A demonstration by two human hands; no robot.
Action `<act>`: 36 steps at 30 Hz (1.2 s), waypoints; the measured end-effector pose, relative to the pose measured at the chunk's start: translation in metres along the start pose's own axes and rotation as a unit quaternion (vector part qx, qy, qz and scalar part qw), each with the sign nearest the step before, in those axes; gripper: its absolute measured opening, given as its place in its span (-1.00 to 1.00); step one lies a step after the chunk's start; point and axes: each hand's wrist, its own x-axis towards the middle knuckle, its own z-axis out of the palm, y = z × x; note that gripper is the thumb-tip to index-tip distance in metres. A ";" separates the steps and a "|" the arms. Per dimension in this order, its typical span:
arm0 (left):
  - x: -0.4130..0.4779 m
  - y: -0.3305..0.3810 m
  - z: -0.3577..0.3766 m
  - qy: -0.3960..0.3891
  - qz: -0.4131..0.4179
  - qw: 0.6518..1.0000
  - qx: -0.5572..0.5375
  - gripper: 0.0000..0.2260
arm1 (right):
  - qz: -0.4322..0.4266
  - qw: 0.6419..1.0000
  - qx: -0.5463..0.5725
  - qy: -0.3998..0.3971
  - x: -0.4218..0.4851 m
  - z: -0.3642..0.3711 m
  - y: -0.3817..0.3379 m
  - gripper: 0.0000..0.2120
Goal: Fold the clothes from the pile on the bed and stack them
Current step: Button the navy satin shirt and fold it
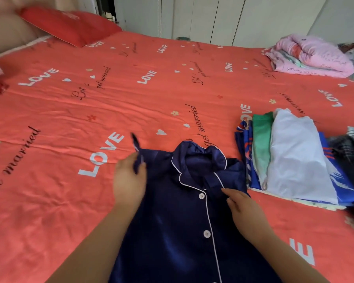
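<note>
A navy satin pajama shirt (172, 217) with white piping and white buttons lies front up on the red bed sheet (70, 119), collar away from me. My left hand (129, 180) grips the shirt's left edge at the shoulder, and a blurred strip of navy fabric sticks up above the fingers. My right hand (241, 207) rests flat on the shirt's right side below the collar, fingers together. To the right sits a stack of folded clothes (290, 156): a white piece on top, with green and blue ones under it.
A dark plaid garment (352, 156) lies at the right edge beside the stack. A pink folded quilt (311, 56) sits at the far right corner and a red pillow (70, 25) at the far left. White wardrobe doors (213, 17) stand behind the bed.
</note>
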 end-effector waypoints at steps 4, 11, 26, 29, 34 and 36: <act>-0.015 0.018 0.032 -0.174 0.057 0.982 0.044 -0.60 | 0.017 1.000 0.001 0.025 0.009 -0.016 0.001 -0.67; 0.028 0.002 0.053 -0.138 0.072 0.963 0.222 -0.47 | -0.011 0.991 -0.136 0.015 0.072 -0.042 0.008 -0.49; 0.111 -0.005 0.084 -0.269 0.074 0.917 0.285 -0.77 | 0.022 0.960 -0.236 -0.147 0.148 -0.028 0.022 -0.55; 0.114 -0.006 0.084 -0.254 0.089 0.926 0.263 -0.79 | -0.011 0.961 -0.244 -0.128 0.153 -0.026 0.026 -0.73; 0.131 0.014 0.073 -0.074 0.126 0.974 0.170 -0.82 | -0.021 0.977 -0.189 0.098 0.174 -0.052 0.012 -0.86; 0.140 0.028 0.064 -0.022 0.166 0.974 0.152 -0.82 | -0.029 0.972 -0.177 0.150 0.179 -0.067 0.001 -0.90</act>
